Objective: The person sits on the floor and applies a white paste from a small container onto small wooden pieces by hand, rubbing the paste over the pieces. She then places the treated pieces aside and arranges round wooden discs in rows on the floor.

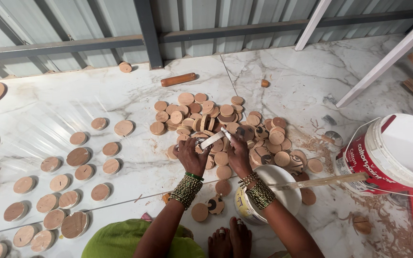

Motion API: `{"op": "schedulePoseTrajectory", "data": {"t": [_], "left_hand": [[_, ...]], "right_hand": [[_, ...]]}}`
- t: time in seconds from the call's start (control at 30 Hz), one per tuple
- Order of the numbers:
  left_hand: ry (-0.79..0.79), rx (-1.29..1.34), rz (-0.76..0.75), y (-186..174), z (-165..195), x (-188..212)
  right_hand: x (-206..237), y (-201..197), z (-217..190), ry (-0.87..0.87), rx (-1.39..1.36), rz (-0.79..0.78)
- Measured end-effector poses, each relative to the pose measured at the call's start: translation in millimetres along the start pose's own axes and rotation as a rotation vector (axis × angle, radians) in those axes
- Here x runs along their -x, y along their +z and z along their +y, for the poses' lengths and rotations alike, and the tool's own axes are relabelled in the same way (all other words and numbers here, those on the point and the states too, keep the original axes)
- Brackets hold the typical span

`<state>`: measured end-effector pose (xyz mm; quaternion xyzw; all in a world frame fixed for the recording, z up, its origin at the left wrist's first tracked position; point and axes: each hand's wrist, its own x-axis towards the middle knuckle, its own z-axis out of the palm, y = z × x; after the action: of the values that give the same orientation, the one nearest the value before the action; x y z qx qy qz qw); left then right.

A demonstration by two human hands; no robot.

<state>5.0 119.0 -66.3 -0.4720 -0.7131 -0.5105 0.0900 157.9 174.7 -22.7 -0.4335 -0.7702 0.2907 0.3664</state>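
My left hand (190,155) is closed around a small round wooden disc, mostly hidden under my fingers. My right hand (239,154) grips a flat, white-smeared spatula (213,140) whose blade lies across to the left hand's disc. Both hands hover over the near edge of a pile of round wooden discs (225,122) on the marble floor (135,95). Beaded bangles cover both wrists. A small white pot of paste (283,197) sits just under my right wrist.
Separate discs (78,156) lie spread out in rows to the left. A long wooden stick (326,181) rests across the pot. A big red-and-white lidded bucket (397,153) stands at right, with wood shavings (383,215) around it. A wooden cylinder (179,79) lies by the metal wall.
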Motion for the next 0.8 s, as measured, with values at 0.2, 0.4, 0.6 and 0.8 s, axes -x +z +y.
{"op": "schedulePoseTrajectory", "data": {"t": [0.2,0.4,0.6,0.8], "left_hand": [[0.045,-0.034,0.013,-7.0,-2.3,-1.4],[0.047,-0.088,-0.016,-13.2,5.6,-7.3],[0.081,-0.103,-0.078,-22.2,10.3,-8.1],[0.107,-0.103,-0.057,-22.4,13.4,-8.7]], "right_hand": [[21.7,0.3,-20.4,-0.343,0.594,0.137],[26.2,-4.9,-30.5,-0.485,0.714,0.192],[13.2,-8.3,-18.8,-0.384,0.779,0.14],[28.1,5.5,-17.4,-0.646,0.733,0.205]]}}
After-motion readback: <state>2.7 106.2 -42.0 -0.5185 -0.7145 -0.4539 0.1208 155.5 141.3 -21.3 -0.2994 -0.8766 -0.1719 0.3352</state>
